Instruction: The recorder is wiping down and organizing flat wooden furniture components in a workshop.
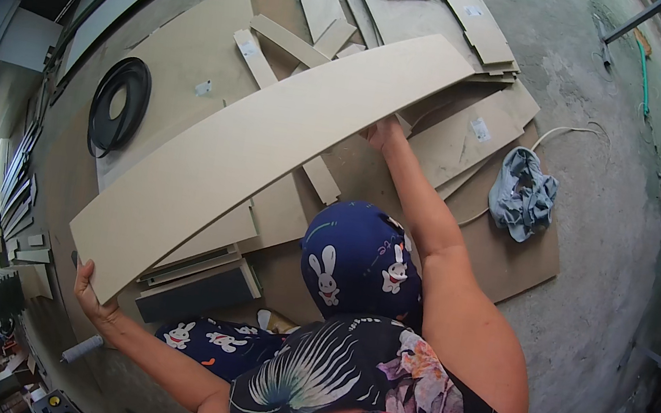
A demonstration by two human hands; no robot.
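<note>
Between the two hands, a long beige board (pixel 281 139) slants up from left to right, one long edge bowed and facing away from the person. The left hand (pixel 99 300) has its fingers curled around the near corner of the board's left end, pinching it. The right hand (pixel 384 132) reaches under the near long edge; the board hides most of its fingers, so I cannot tell how they press. Past them, the board's right end juts out over stacked boards (pixel 480 36). Beyond both hands, across the far edge, are a black ring (pixel 130 125) and several short strips (pixel 318 4). Just toward the person from the near edge is a knee (pixel 362 254), leaving little room between the hands. Right of the right-hand fingers, past a crumpled grey-blue cloth (pixel 523 197), concrete floor (pixel 597 255) stretches away. Near the left-hand fingers is a dark grey panel (pixel 197 296).
</note>
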